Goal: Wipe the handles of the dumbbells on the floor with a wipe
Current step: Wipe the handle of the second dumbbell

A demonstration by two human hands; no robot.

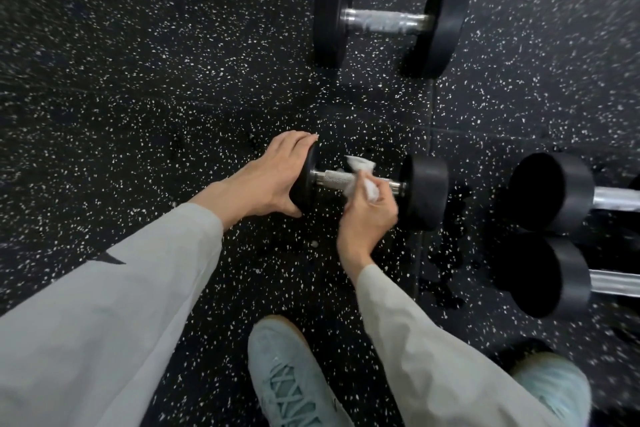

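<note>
At frame centre, the dumbbell [367, 184] is steadied by the left hand [273, 177], fingers apparently cupping 1 end; the wipe [362, 177] is pinched round its handle [332, 178] by the right hand [367, 218]. Rubbing along the bar is needed next.

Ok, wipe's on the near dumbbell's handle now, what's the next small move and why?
Probably slide the wipe left along the handle toward the left hand. The right hand pinches it near the right end, the knurled stretch to its left lies bare, and the left hand steadies the left weight head.
</note>
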